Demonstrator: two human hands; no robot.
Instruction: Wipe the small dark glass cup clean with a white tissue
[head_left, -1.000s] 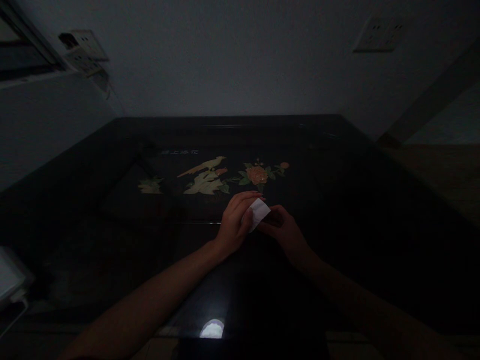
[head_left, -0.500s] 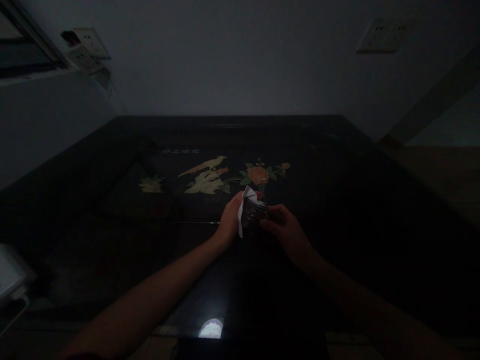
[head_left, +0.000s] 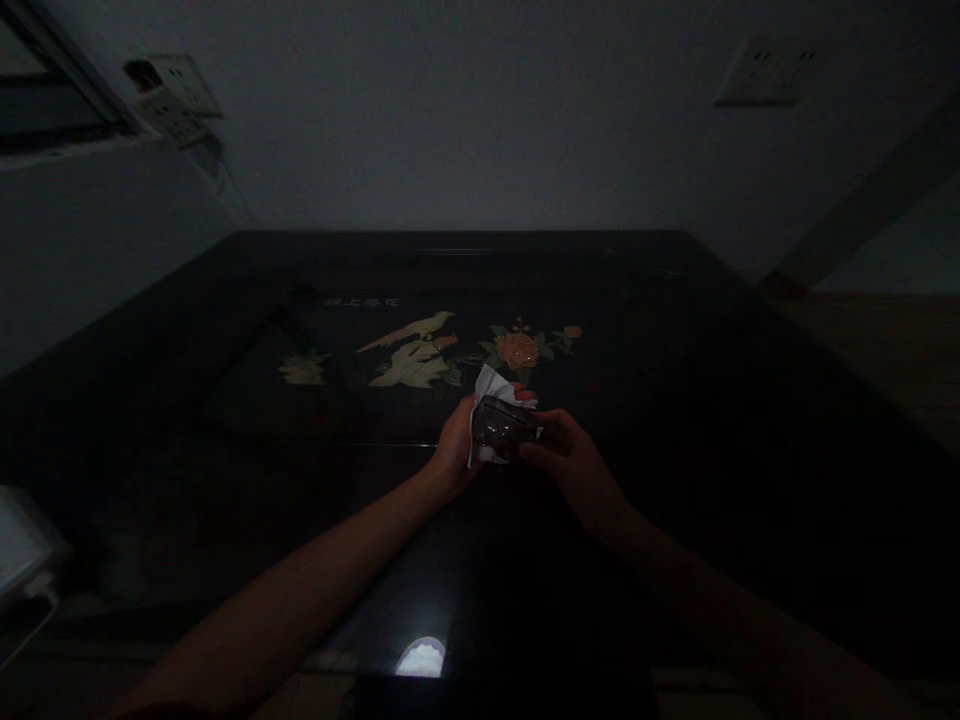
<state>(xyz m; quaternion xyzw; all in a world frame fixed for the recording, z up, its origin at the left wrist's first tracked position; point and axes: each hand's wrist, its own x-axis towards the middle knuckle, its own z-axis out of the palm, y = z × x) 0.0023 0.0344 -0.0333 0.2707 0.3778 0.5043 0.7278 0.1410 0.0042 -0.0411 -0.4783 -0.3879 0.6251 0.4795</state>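
Note:
A small dark, glossy object [head_left: 501, 428], with rounded edges and bright reflections, is held over the table in the middle of the head view. Its exact kind is too dim to make out. White tissue [head_left: 489, 384] lies behind and under it. My left hand [head_left: 456, 440] is curled around the tissue and the object from the left, its fingertips showing past the far edge. From the right, my right hand [head_left: 564, 446] grips the object's near right end between thumb and fingers.
Beneath my hands is a black glossy table [head_left: 420, 530] with a bird-and-flower inlay [head_left: 517, 350]. A white device [head_left: 26, 545] with a cable stands at the left edge. Sockets [head_left: 765, 72] sit on the wall behind. The room is dim.
The dark object has tipped so that more of its glossy face shows, and the tissue has shifted slightly left and up with my left hand. My right hand keeps nearly the same place.

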